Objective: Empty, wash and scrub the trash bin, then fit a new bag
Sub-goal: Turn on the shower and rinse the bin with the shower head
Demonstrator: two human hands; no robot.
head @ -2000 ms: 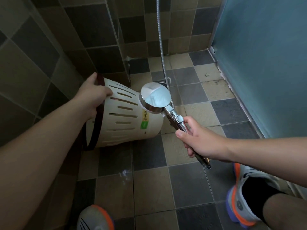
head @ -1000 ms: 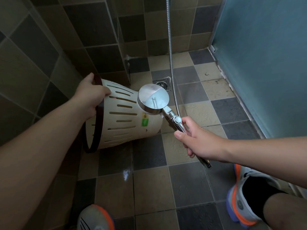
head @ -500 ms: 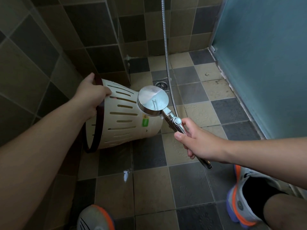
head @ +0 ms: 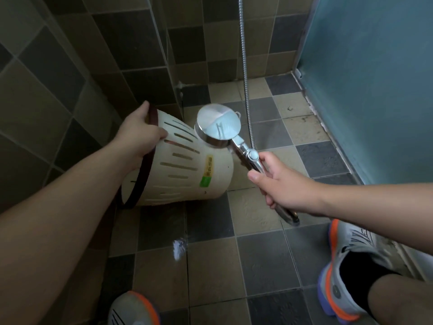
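A cream plastic trash bin [head: 185, 174] with slotted sides and a dark brown rim lies tipped on its side on the tiled floor, mouth toward me and to the left. My left hand [head: 140, 137] grips the top of its rim. My right hand [head: 281, 184] holds the chrome handle of a shower head [head: 219, 127], whose round face hangs just above the bin's base end. No water spray is visible. The bin's inside is mostly hidden behind my left arm.
The metal shower hose [head: 246, 78] hangs down behind the head. Tiled walls [head: 70, 66] close in at left and back, a blue glass panel [head: 375, 78] at right. My two shoes [head: 342, 277] stand on the wet floor tiles [head: 210, 266].
The shower head and hose shifted slightly from side to side over the bin. The bin and my left hand stayed almost where they were.
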